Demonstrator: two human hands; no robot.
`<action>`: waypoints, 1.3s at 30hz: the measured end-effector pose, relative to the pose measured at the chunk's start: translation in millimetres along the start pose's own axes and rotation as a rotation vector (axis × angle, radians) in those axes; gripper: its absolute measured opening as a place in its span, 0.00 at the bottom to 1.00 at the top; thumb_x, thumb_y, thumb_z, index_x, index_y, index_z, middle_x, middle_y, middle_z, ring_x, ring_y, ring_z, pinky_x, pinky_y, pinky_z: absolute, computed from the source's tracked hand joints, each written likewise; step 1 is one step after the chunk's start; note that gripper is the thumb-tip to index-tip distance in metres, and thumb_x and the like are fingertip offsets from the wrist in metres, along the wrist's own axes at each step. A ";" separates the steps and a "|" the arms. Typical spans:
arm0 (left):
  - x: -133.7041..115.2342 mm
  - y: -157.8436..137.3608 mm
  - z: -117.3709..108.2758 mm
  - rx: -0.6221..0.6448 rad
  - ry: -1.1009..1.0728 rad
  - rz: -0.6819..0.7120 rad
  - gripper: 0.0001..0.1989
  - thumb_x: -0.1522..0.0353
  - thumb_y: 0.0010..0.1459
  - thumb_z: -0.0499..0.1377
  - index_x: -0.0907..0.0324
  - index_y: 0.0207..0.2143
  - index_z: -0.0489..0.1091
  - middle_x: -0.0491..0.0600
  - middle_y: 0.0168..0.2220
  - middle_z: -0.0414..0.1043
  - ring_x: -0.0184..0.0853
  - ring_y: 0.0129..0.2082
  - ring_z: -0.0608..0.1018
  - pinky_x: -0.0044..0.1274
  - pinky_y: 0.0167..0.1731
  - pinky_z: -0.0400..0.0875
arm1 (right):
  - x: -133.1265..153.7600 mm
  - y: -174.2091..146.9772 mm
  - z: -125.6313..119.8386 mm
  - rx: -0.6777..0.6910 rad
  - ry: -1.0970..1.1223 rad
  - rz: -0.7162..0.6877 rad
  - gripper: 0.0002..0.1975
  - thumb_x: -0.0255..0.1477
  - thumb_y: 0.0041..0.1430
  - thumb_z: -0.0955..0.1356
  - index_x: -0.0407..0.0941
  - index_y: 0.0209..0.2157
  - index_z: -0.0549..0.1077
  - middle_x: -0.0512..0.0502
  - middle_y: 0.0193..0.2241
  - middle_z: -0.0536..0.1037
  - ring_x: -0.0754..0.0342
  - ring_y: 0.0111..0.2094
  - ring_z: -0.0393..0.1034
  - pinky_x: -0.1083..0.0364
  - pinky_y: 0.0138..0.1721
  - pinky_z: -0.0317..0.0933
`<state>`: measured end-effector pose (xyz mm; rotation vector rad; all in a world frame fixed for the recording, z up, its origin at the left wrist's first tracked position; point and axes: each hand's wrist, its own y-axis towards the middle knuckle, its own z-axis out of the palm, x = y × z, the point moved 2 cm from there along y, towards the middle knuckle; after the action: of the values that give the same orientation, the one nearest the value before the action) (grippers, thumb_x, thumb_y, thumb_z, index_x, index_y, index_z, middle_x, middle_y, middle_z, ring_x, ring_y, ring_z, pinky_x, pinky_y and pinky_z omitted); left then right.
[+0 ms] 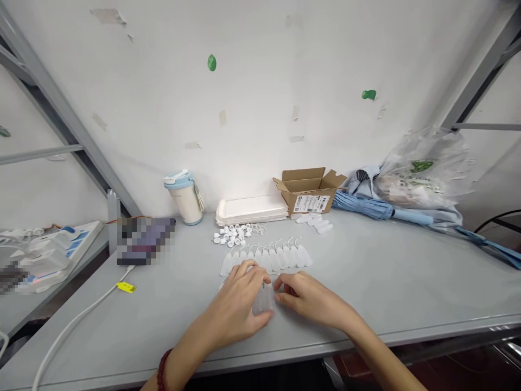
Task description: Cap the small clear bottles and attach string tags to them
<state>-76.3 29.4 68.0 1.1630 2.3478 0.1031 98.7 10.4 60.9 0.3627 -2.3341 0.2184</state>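
My left hand (244, 301) curves over a small group of clear plastic pieces (264, 300), its thumb at their near end and its fingertips at the far end. To their right is my right hand (303, 296). Its index finger and thumb are bent and slightly apart, with nothing visible between them. Beyond both hands lies a row of several translucent flat pieces (280, 258) with thin white cords at their tops. A pile of small white caps (234, 234) sits behind the row. More loose clear pieces (319, 224) lie farther back at right.
Along the wall stand a cream tumbler (185, 200), a stack of white trays (252, 209) and an open cardboard box (311, 195). A folded blue umbrella (362, 205) and a plastic bag (427, 168) lie at right. At left are a blurred dark device (146, 241) and its white cable (81, 315).
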 end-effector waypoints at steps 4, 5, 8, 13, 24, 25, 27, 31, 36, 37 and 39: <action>5.1 0.0 -7.8 -0.031 -0.029 -0.035 0.18 0.67 0.47 0.63 0.56 0.41 0.64 0.51 0.42 0.69 0.43 0.48 0.67 0.33 0.44 0.67 | 5.0 -2.2 -9.6 -0.035 -0.016 -0.044 0.12 0.28 0.57 0.61 0.42 0.26 0.75 0.48 0.22 0.74 0.56 0.25 0.64 0.58 0.27 0.53; 8.7 1.5 -11.8 -0.044 -0.030 -0.058 0.17 0.66 0.48 0.63 0.56 0.41 0.65 0.51 0.42 0.69 0.42 0.47 0.68 0.33 0.43 0.67 | 4.5 -2.5 -15.0 -0.065 -0.021 -0.040 0.13 0.27 0.57 0.61 0.42 0.25 0.74 0.48 0.22 0.74 0.56 0.24 0.64 0.57 0.27 0.53; 26.0 12.6 -27.4 -0.092 -0.005 -0.111 0.09 0.67 0.54 0.58 0.57 0.38 0.66 0.52 0.40 0.70 0.42 0.45 0.68 0.32 0.41 0.68 | -7.3 1.2 -39.0 -0.231 -0.048 0.001 0.13 0.29 0.58 0.60 0.43 0.26 0.73 0.48 0.23 0.75 0.55 0.25 0.65 0.57 0.27 0.55; 66.0 48.2 -42.6 -0.119 0.063 -0.224 0.07 0.70 0.56 0.52 0.58 0.33 0.70 0.50 0.36 0.73 0.42 0.44 0.70 0.31 0.38 0.69 | -62.9 28.2 -85.5 -0.637 -0.210 0.068 0.10 0.27 0.55 0.61 0.43 0.31 0.73 0.44 0.31 0.76 0.52 0.31 0.68 0.55 0.35 0.60; 105.9 104.2 -11.3 -0.027 0.259 -0.083 0.16 0.80 0.52 0.50 0.59 0.35 0.75 0.52 0.38 0.75 0.41 0.44 0.71 0.30 0.45 0.66 | -140.1 48.8 -92.8 -0.578 -0.558 0.126 0.21 0.13 0.45 0.59 0.39 0.39 0.74 0.38 0.42 0.73 0.49 0.45 0.63 0.54 0.46 0.55; 104.1 106.5 -9.3 -0.014 0.271 -0.060 0.18 0.81 0.52 0.49 0.59 0.36 0.75 0.52 0.38 0.75 0.41 0.44 0.71 0.30 0.44 0.66 | -139.3 49.1 -92.3 -0.581 -0.563 0.131 0.21 0.13 0.45 0.58 0.40 0.39 0.74 0.39 0.42 0.73 0.49 0.45 0.62 0.54 0.46 0.55; 99.8 110.3 -5.6 0.016 0.316 -0.003 0.20 0.83 0.50 0.49 0.60 0.38 0.74 0.53 0.39 0.74 0.42 0.44 0.70 0.30 0.43 0.66 | -137.8 49.5 -92.1 -0.590 -0.575 0.159 0.22 0.12 0.45 0.58 0.39 0.38 0.75 0.39 0.42 0.73 0.49 0.44 0.62 0.54 0.46 0.55; 94.4 114.8 0.8 0.067 0.429 0.068 0.21 0.84 0.49 0.49 0.61 0.41 0.73 0.56 0.37 0.73 0.43 0.42 0.70 0.31 0.39 0.65 | -134.9 49.3 -92.9 -0.592 -0.589 0.203 0.23 0.11 0.44 0.58 0.38 0.38 0.75 0.39 0.41 0.73 0.49 0.42 0.62 0.54 0.44 0.56; 92.4 118.9 4.4 0.107 0.533 0.100 0.16 0.83 0.53 0.49 0.62 0.33 0.74 0.57 0.31 0.72 0.43 0.39 0.70 0.30 0.37 0.64 | -129.1 47.8 -89.5 -0.583 -0.616 0.241 0.24 0.10 0.46 0.57 0.37 0.41 0.74 0.39 0.43 0.73 0.48 0.42 0.61 0.55 0.44 0.56; 91.6 119.8 2.8 0.092 0.530 0.104 0.14 0.81 0.54 0.50 0.62 0.32 0.74 0.56 0.31 0.72 0.42 0.39 0.70 0.30 0.37 0.65 | -128.3 47.7 -88.4 -0.576 -0.624 0.246 0.24 0.10 0.46 0.58 0.37 0.42 0.74 0.40 0.44 0.73 0.48 0.42 0.61 0.56 0.44 0.56; 89.8 121.1 -3.4 0.024 0.480 0.091 0.12 0.77 0.58 0.50 0.61 0.33 0.74 0.56 0.31 0.72 0.42 0.38 0.70 0.30 0.36 0.65 | -127.2 48.1 -86.2 -0.564 -0.641 0.257 0.24 0.10 0.47 0.58 0.38 0.43 0.73 0.40 0.44 0.73 0.48 0.43 0.62 0.56 0.43 0.56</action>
<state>-35.4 174.6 68.6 1.3789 2.7068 0.4297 226.3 103.2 29.0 -0.1832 -2.9250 -0.5048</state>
